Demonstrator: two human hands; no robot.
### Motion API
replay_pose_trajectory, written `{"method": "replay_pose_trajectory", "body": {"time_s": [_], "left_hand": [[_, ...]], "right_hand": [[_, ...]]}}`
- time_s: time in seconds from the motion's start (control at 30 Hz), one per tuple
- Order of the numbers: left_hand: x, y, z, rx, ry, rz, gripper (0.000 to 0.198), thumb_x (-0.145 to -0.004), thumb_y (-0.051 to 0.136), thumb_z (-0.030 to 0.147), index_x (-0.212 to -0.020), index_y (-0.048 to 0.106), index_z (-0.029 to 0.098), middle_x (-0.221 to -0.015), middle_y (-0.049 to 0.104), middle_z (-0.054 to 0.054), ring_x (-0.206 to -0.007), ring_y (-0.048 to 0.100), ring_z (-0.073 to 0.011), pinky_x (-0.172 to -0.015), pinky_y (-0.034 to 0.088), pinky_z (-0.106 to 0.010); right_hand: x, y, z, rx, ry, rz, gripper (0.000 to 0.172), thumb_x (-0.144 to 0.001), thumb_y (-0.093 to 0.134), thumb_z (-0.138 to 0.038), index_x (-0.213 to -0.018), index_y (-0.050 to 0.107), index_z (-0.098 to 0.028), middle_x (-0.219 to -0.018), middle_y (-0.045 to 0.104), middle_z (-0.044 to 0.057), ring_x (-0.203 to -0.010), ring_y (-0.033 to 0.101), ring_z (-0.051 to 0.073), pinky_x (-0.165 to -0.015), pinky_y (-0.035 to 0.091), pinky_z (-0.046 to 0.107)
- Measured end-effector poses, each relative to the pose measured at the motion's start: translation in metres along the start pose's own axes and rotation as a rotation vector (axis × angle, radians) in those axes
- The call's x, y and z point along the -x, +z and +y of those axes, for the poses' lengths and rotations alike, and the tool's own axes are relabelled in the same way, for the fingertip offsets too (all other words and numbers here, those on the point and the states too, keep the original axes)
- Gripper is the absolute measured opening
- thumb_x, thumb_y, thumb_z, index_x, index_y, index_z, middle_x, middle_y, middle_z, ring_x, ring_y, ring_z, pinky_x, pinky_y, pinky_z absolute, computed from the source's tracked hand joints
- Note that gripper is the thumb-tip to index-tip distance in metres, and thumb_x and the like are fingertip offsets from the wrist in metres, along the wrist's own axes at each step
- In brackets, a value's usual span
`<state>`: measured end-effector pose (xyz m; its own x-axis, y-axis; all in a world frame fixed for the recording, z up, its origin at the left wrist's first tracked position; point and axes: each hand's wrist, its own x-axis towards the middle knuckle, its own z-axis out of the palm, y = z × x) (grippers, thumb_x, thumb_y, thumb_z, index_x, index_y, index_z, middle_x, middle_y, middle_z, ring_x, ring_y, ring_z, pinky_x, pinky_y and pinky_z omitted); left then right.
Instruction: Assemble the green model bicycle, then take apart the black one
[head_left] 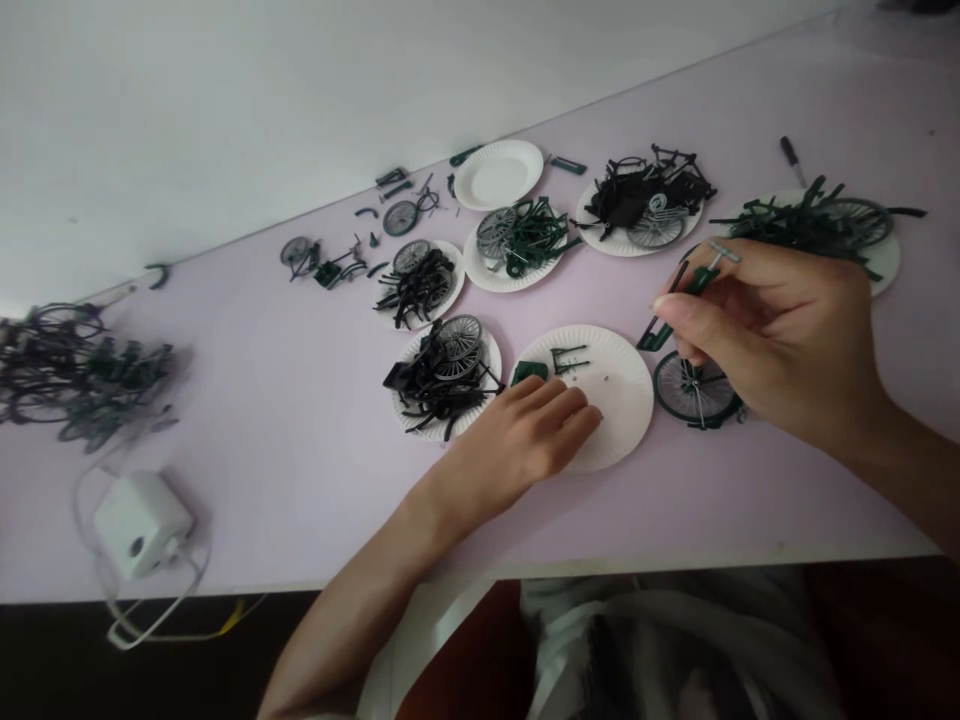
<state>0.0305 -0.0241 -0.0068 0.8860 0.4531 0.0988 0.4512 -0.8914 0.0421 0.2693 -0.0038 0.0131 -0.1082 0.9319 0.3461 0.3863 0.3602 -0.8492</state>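
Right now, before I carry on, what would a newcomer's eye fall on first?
Probably the right hand on the right, pinching a slim green part with a grey T-shaped piece at its top, near a spoked miniature bicycle wheel. Next, the left hand over the near white paper plate. Then the black miniature bicycle parts heaped on the plate left of it, and the blurred cluster of miniature bicycles at far left.

White boxy device, cable hanging past lilac tabletop, pale wall
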Motion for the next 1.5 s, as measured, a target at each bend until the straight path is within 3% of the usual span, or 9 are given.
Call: {"method": "replay_pose_trajectory", "body": {"time_s": [0.2, 0.57, 0.63, 0.73, 0.8, 0.93, 1.03, 1.27, 1.5], "left_hand": [[0.000, 0.003, -0.005, 0.017, -0.045, -0.003, 0.024, -0.109, 0.039, 0.012, -0.102, 0.062, 0.012, -0.098, 0.067, -0.010, -0.088, 0.061, -0.0212, -0.076, 0.048, -0.035], [0.002, -0.010, -0.002, 0.110, -0.011, 0.178, 0.032, -0.108, 0.033, 0.009, -0.105, 0.065, 0.012, -0.098, 0.071, -0.011, -0.087, 0.059, -0.0211, -0.073, 0.046, -0.035], [0.002, -0.014, 0.000, 0.071, -0.022, 0.198, 0.028, -0.108, 0.038, 0.009, -0.102, 0.065, 0.012, -0.097, 0.072, -0.010, -0.087, 0.060, -0.0210, -0.073, 0.047, -0.035], [0.002, -0.017, 0.001, 0.007, -0.028, 0.254, 0.022, -0.105, 0.046, 0.008, -0.097, 0.065, 0.012, -0.094, 0.071, -0.010, -0.082, 0.060, -0.0207, -0.071, 0.047, -0.035], [0.002, -0.018, 0.001, -0.005, -0.028, 0.302, 0.018, -0.102, 0.049, 0.005, -0.097, 0.065, 0.011, -0.093, 0.071, -0.011, -0.079, 0.060, -0.0205, -0.068, 0.047, -0.035], [0.002, -0.017, -0.001, -0.006, -0.019, 0.364, 0.016, -0.098, 0.052, 0.001, -0.100, 0.065, 0.010, -0.094, 0.071, -0.012, -0.079, 0.060, -0.0206, -0.067, 0.047, -0.035], [0.002, -0.018, -0.002, 0.014, -0.030, 0.370, 0.016, -0.097, 0.053, -0.001, -0.100, 0.065, 0.009, -0.097, 0.073, -0.014, -0.081, 0.061, -0.0212, -0.068, 0.047, -0.036], [0.005, -0.015, -0.004, 0.068, -0.028, 0.421, 0.013, -0.095, 0.060, 0.000, -0.102, 0.064, 0.010, -0.097, 0.075, -0.012, -0.082, 0.061, -0.0209, -0.068, 0.045, -0.035], [0.005, -0.010, -0.007, -0.043, -0.062, 0.524, 0.020, -0.088, 0.069, -0.003, -0.100, 0.065, 0.013, -0.092, 0.074, -0.011, -0.076, 0.059, -0.0205, -0.066, 0.044, -0.036]], "right_hand": [[0.000, -0.003, -0.003, -0.027, -0.008, 0.101, 0.017, -0.090, 0.076, -0.033, -0.077, 0.069, -0.024, -0.072, 0.067, 0.003, -0.054, 0.059, 0.017, -0.052, 0.047, 0.036], [-0.002, -0.005, 0.002, -0.076, -0.121, 0.245, 0.015, -0.090, 0.076, -0.031, -0.078, 0.070, -0.024, -0.066, 0.068, -0.002, -0.051, 0.061, 0.014, -0.048, 0.044, 0.031], [-0.001, -0.002, 0.004, -0.010, -0.129, 0.164, 0.017, -0.089, 0.078, -0.030, -0.076, 0.071, -0.023, -0.067, 0.069, -0.002, -0.053, 0.061, 0.013, -0.049, 0.045, 0.029], [0.004, 0.006, 0.008, 0.095, -0.195, -0.115, 0.016, -0.084, 0.083, -0.029, -0.077, 0.072, -0.019, -0.068, 0.071, -0.002, -0.059, 0.063, 0.012, -0.054, 0.048, 0.024], [0.008, 0.012, 0.011, 0.070, -0.161, -0.250, 0.014, -0.084, 0.083, -0.029, -0.083, 0.074, -0.018, -0.071, 0.073, -0.002, -0.059, 0.063, 0.011, -0.057, 0.048, 0.022], [0.012, 0.019, 0.014, 0.029, 0.105, -0.303, 0.015, -0.083, 0.083, -0.031, -0.083, 0.075, -0.018, -0.065, 0.070, -0.002, -0.054, 0.059, 0.010, -0.048, 0.041, 0.021], [0.010, 0.018, 0.015, -0.015, 0.217, -0.333, 0.017, -0.081, 0.083, -0.033, -0.083, 0.075, -0.018, -0.068, 0.072, 0.000, -0.055, 0.060, 0.011, -0.048, 0.040, 0.022], [0.008, 0.013, 0.010, -0.091, 0.320, -0.459, 0.027, -0.087, 0.075, -0.043, -0.081, 0.073, -0.018, -0.074, 0.075, 0.004, -0.061, 0.068, 0.016, -0.050, 0.045, 0.024], [0.006, 0.011, 0.009, -0.237, 0.295, -0.561, 0.030, -0.099, 0.063, -0.040, -0.085, 0.076, -0.018, -0.074, 0.075, 0.001, -0.064, 0.070, 0.011, -0.060, 0.052, 0.020]]}}
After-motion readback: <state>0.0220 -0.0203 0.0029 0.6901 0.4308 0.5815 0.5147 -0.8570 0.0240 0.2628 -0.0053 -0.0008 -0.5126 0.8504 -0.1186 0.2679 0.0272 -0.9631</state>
